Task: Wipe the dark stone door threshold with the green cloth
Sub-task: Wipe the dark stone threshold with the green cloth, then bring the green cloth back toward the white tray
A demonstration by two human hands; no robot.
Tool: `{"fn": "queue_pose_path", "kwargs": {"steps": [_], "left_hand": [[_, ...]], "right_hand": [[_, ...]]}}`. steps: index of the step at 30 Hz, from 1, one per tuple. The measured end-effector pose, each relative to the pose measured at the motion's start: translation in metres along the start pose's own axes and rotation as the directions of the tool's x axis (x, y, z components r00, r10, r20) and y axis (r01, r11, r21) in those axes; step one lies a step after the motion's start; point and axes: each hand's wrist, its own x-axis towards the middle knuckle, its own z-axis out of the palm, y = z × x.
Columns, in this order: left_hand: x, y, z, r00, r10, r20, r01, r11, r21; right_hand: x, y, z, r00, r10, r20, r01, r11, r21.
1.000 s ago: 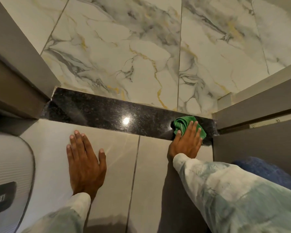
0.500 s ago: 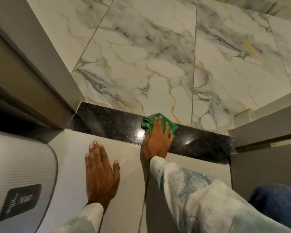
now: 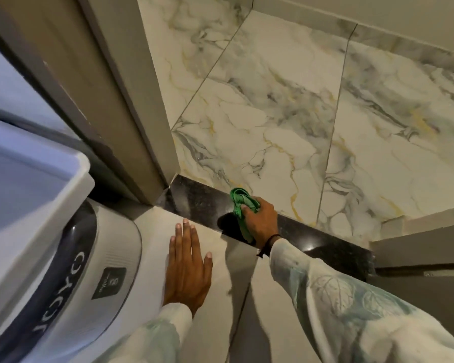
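The dark stone threshold (image 3: 199,200) runs across the doorway between grey floor tiles and white marbled tiles. My right hand (image 3: 262,221) grips the bunched green cloth (image 3: 243,203) and holds it on the threshold, left of its middle. The cloth sticks out past my fingers on the far side and hangs down by my wrist. My left hand (image 3: 188,268) lies flat, fingers together, on the grey tile (image 3: 155,224) just short of the threshold.
A door frame (image 3: 131,113) stands at the threshold's left end. A white and grey appliance (image 3: 71,271) fills the left foreground beside my left hand. At the right end another door frame (image 3: 417,247) meets the stone. Marbled floor (image 3: 286,106) lies beyond.
My right hand has slid the green cloth leftward along the threshold, from its right end to left of the middle, and now grips it bunched. My left hand stays flat on the tile.
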Motion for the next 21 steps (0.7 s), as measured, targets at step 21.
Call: {"fn": "queue_pose_path", "kwargs": {"steps": [21], "left_hand": [[-0.127, -0.191, -0.338, 0.867, -0.495, -0.058, 0.486, 0.865, -0.123]], "right_hand": [[-0.21, -0.371, 0.122, 0.656, -0.452, 0.605, 0.716, 0.627, -0.307]]}}
